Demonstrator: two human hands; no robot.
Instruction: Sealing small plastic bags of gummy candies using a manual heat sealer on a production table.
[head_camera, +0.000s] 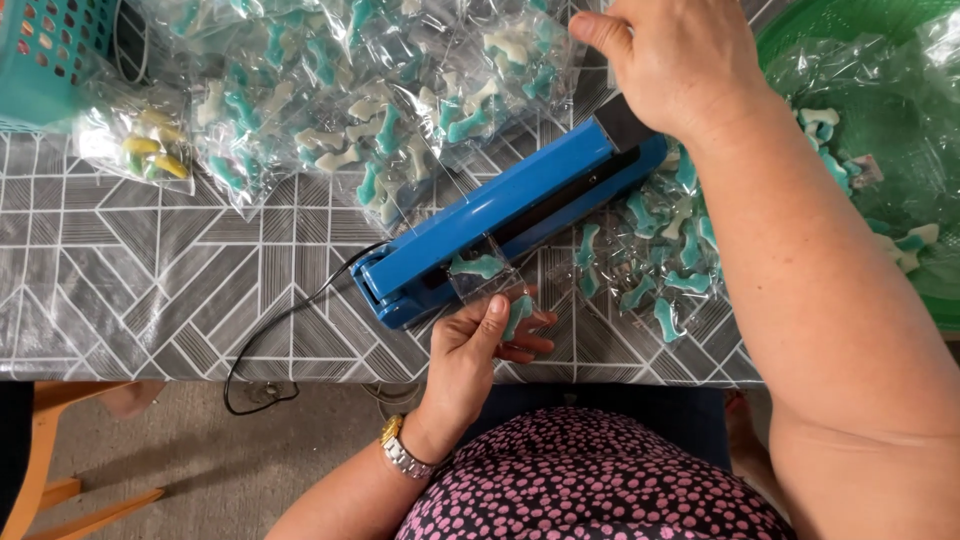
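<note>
Left hand (480, 345) pinches a small clear plastic candy bag (490, 285), its mouth under the blue heat sealer (510, 215) on the counter (150, 290). Right hand (670, 60) presses the sealer's black handle. Bag looks light, limp, slippery; best gripped at its edges.

Inventory by count:

- Blue bar-shaped heat sealer (500, 215): one, centre.
- Black power cord (290, 320): one, 8 o'clock.
- Teal perforated plastic basket (45, 50): one, 10 o'clock.
- Green round plastic basket (880, 60): one, 2 o'clock.
- Clear bag of yellow candies (140, 140): one, 10 o'clock.
- Small clear bag of teal-and-white candies (490, 285) in the sealer: one.
- Other clear teal-and-white candy bags: too overlapped to count.
- Hands: two.
</note>
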